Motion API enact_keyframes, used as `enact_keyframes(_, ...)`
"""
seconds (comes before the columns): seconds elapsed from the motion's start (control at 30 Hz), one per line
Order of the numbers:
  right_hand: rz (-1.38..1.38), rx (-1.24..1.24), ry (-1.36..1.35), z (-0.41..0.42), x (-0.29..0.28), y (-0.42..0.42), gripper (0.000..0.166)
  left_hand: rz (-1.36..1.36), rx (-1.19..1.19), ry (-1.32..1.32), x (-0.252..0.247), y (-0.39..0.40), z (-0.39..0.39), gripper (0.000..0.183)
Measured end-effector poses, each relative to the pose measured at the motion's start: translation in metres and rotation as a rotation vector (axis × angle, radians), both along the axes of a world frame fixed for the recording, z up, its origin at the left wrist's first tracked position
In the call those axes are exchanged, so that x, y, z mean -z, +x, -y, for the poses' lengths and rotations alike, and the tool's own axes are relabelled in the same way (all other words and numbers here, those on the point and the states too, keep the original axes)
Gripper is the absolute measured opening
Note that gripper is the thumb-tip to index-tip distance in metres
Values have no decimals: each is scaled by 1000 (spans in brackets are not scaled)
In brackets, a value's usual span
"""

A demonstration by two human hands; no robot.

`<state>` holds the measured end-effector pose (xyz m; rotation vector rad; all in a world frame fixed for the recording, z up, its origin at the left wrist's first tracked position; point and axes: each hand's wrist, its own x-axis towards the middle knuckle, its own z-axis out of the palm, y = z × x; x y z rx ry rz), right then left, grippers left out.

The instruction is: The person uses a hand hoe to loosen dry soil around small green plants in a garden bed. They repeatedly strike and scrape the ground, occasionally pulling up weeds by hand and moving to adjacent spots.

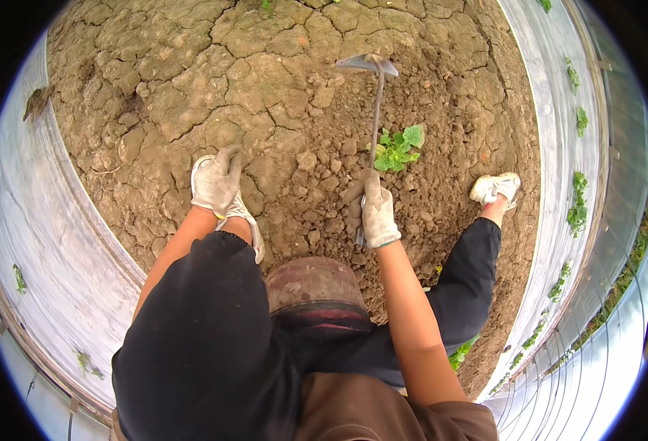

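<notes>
My right hand (380, 212), in a pale, soil-stained work glove, is closed around the grip of a short-handled hoe (378, 110). The hoe's shaft runs forward to a wide, thin metal blade (365, 62) at the soil surface. Just right of the shaft grows a small leafy green seedling (398, 150), with broken clods about it. My left hand (216, 182), gloved too, hangs over my left white shoe (241, 212). Its fingers point forward and look loosely bent; their undersides are hidden, and I see nothing held.
Cracked dry soil (164, 82) spreads ahead. White plastic film borders it on the left (53, 220) and right (539, 71), with several green plants along the right strip. A round, worn reddish seat (316, 281) is between my legs. My right shoe (495, 188) stands on the soil.
</notes>
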<state>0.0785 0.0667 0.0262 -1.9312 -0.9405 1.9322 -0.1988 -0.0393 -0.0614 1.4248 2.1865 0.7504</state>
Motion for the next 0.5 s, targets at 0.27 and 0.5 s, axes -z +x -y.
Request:
enact_keyframes(0.27,441,-363,-179,111,30,110,71,-33,40,48,5,4,6,22)
enact_keyframes(0.5,416,-423,177,3,44,10,61,-18,21,-55,-3,5,-8,19)
